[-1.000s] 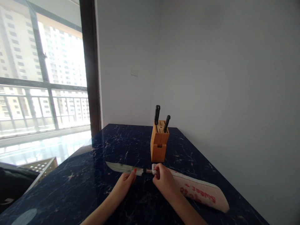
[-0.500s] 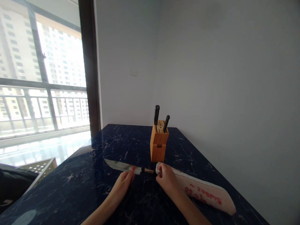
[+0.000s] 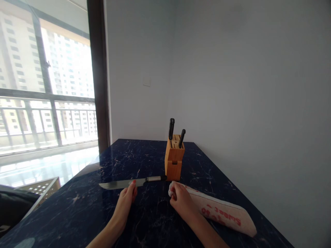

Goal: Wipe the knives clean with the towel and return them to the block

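Observation:
My left hand (image 3: 127, 193) pinches a long knife (image 3: 113, 184) by its blade, close to the handle. The blade points left, and its black handle with a silvery middle points right, its end near the foot of the wooden knife block (image 3: 174, 165). My right hand (image 3: 182, 198) is closed on one end of a pinkish-white towel (image 3: 224, 212) with red lettering, which stretches to the right over the dark table. Black knife handles (image 3: 171, 128) stick up out of the block's slots.
The dark blue marbled table (image 3: 137, 156) runs back to the grey wall (image 3: 232, 86). A bright window (image 3: 67, 69) is at the left. Beside the table's left edge stands a pale perforated chair or basket (image 3: 48, 191) with something dark by it.
The knife has moved left, away from the towel, and turned so that its handle end sits higher. My left hand went left with it; my right hand still grips the towel.

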A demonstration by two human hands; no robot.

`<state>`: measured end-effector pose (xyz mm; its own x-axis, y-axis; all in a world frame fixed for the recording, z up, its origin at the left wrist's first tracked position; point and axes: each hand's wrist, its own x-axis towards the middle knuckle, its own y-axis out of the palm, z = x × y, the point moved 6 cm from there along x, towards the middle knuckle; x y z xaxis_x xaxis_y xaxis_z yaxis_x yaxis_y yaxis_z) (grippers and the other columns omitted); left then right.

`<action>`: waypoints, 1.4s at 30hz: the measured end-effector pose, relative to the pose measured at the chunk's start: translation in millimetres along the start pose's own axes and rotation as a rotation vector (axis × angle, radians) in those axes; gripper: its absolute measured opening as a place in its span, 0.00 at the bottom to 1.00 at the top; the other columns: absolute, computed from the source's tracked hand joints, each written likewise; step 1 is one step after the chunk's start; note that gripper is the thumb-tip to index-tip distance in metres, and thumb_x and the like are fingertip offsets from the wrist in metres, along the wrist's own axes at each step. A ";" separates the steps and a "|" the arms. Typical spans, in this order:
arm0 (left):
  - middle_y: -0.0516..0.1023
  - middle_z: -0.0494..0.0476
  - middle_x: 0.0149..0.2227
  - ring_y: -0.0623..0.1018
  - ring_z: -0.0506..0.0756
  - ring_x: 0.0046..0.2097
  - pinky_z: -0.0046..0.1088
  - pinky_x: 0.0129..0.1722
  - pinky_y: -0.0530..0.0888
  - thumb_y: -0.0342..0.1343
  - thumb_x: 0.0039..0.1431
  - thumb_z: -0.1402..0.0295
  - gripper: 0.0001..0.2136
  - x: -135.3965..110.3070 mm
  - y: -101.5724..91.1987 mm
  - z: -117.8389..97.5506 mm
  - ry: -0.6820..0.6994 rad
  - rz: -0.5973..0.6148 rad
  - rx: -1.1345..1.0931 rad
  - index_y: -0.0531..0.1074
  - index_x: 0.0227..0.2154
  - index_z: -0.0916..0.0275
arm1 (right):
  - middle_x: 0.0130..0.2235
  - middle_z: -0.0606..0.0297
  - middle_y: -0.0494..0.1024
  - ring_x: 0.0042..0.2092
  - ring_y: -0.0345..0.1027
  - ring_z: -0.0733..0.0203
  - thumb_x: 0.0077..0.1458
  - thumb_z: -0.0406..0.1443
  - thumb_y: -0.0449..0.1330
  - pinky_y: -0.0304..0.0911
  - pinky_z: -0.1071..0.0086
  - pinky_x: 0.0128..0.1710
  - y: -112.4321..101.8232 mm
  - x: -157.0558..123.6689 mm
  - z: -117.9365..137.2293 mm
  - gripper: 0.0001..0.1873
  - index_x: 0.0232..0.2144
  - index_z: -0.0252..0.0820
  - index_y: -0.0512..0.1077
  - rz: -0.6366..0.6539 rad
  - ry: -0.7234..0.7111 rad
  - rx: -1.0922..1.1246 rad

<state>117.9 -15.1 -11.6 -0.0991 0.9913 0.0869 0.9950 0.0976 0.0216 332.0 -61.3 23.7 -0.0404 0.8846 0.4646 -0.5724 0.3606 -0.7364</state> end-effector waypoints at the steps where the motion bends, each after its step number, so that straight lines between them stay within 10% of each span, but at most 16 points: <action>1: 0.52 0.42 0.16 0.53 0.47 0.20 0.23 0.20 0.53 0.48 0.46 0.45 0.22 0.3 0.9 1.6 -0.012 0.000 -0.025 0.55 0.15 0.59 | 0.30 0.67 0.68 0.35 0.63 0.63 0.38 0.22 0.49 0.57 0.71 0.36 0.4 -1.4 6.4 0.13 0.25 0.42 0.62 0.023 -0.042 0.036; 9: 0.52 0.43 0.16 0.54 0.47 0.20 0.23 0.21 0.54 0.47 0.49 0.48 0.21 -11.3 13.8 -5.4 0.001 0.106 -0.058 0.55 0.15 0.60 | 0.34 0.66 0.69 0.36 0.64 0.62 0.51 0.39 0.57 0.59 0.70 0.37 4.6 -10.2 33.5 0.15 0.42 0.43 0.65 0.099 -0.079 0.429; 20: 0.51 0.43 0.15 0.52 0.47 0.21 0.23 0.22 0.54 0.43 0.54 0.49 0.22 -22.6 35.8 -7.3 0.008 0.365 -0.091 0.55 0.14 0.61 | 0.22 0.65 0.71 0.23 0.62 0.66 0.51 0.51 0.52 0.57 0.71 0.26 25.2 -8.2 15.0 0.22 0.23 0.37 0.68 0.196 0.257 1.030; 26: 0.58 0.46 0.15 0.59 0.48 0.22 0.24 0.24 0.58 0.39 0.53 0.44 0.26 -33.8 51.7 -15.5 0.020 0.508 -0.006 0.60 0.14 0.62 | 0.25 0.67 0.72 0.26 0.63 0.67 0.50 0.45 0.56 0.58 0.72 0.28 0.5 -0.1 30.1 0.16 0.36 0.39 0.68 -0.007 0.275 1.390; 30: 0.61 0.48 0.14 0.61 0.48 0.20 0.24 0.24 0.59 0.35 0.49 0.39 0.31 -36.1 57.0 -13.7 0.029 0.619 0.085 0.62 0.12 0.62 | 0.22 0.70 0.69 0.22 0.59 0.68 0.49 0.42 0.57 0.54 0.75 0.21 -47.3 5.8 21.9 0.12 0.33 0.40 0.68 -0.268 0.229 1.229; 38: 0.60 0.46 0.14 0.61 0.47 0.20 0.23 0.24 0.59 0.36 0.53 0.43 0.29 -35.6 59.8 -2.1 0.108 0.690 0.159 0.62 0.14 0.63 | 0.20 0.71 0.67 0.18 0.53 0.71 0.45 0.38 0.57 0.48 0.76 0.16 -215.6 13.2 9.3 0.08 0.28 0.38 0.70 -0.859 -0.010 0.730; 42: 0.60 0.47 0.13 0.61 0.47 0.19 0.24 0.23 0.59 0.32 0.53 0.41 0.31 -38.6 63.3 3.3 0.085 0.723 0.188 0.61 0.13 0.62 | 0.17 0.73 0.65 0.18 0.53 0.71 0.45 0.36 0.56 0.47 0.76 0.15 -261.3 32.9 22.2 0.06 0.26 0.38 0.71 -0.968 -0.115 0.521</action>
<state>184.7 -47.0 -16.9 0.5869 0.8044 0.0917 0.7970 -0.5541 -0.2402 462.0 -133.0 242.3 0.5503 0.2535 0.7956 -0.6772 0.6928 0.2477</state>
